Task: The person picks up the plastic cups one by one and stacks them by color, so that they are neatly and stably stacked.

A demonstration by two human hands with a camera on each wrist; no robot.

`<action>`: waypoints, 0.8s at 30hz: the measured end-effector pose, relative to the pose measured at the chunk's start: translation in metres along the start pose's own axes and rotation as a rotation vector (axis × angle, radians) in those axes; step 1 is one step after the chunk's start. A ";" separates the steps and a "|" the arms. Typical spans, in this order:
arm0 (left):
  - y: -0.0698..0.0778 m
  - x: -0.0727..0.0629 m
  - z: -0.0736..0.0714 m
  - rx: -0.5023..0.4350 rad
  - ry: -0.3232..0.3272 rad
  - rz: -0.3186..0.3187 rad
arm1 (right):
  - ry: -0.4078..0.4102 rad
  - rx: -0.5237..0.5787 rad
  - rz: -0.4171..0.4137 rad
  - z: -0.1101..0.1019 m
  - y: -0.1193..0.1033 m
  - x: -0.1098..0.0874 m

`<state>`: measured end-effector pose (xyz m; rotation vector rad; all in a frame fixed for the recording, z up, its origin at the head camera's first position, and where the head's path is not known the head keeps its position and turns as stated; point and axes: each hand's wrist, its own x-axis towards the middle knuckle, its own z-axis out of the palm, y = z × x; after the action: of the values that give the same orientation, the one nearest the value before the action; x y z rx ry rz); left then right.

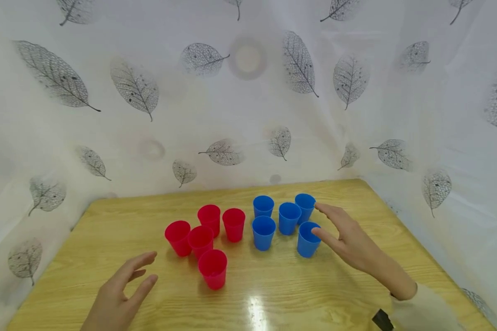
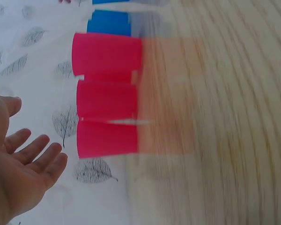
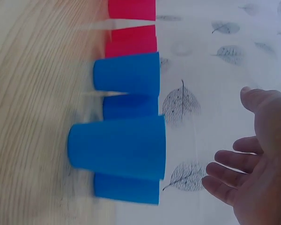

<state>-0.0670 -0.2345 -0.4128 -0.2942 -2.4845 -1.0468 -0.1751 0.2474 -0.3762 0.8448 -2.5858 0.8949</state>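
Note:
Several red plastic cups [image 1: 213, 271] stand upright, mouths up, left of the table's middle. To their right is a loose group of several upright blue cups [image 1: 308, 241]. My left hand [image 1: 118, 292] hovers left of the red cups, fingers spread from the thumb and holding nothing; the left wrist view shows a gap between that hand [image 2: 25, 164] and the red cups [image 2: 107, 54]. At the blue group's right side is my right hand [image 1: 354, 243], its fingertips overlapping two rims in the head view. In the right wrist view, this hand [image 3: 257, 164] appears apart from the blue cups [image 3: 117, 146].
The cups share a light wood-grain table [image 1: 290, 299]. A pale sheet printed with leaves [image 1: 248, 110] rises behind the table and along both sides. A small black object [image 1: 383, 319] shows by the right sleeve [image 1: 422, 308].

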 end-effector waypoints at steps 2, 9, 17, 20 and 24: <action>0.007 0.000 0.006 -0.024 0.003 0.002 | -0.004 0.009 -0.014 0.004 -0.005 0.005; 0.026 0.000 0.026 -0.090 -0.025 -0.049 | -0.019 0.025 -0.053 0.017 -0.021 0.023; 0.035 0.001 0.044 -0.184 -0.080 -0.156 | -0.060 0.037 -0.098 0.040 -0.041 0.045; 0.038 0.001 0.051 -0.208 -0.095 -0.162 | -0.070 0.038 -0.089 0.050 -0.046 0.051; 0.041 0.002 0.056 -0.237 -0.127 -0.218 | -0.086 0.043 -0.069 0.061 -0.052 0.058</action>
<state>-0.0715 -0.1659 -0.4213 -0.1664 -2.5491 -1.4586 -0.1930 0.1501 -0.3735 0.9988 -2.6008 0.9159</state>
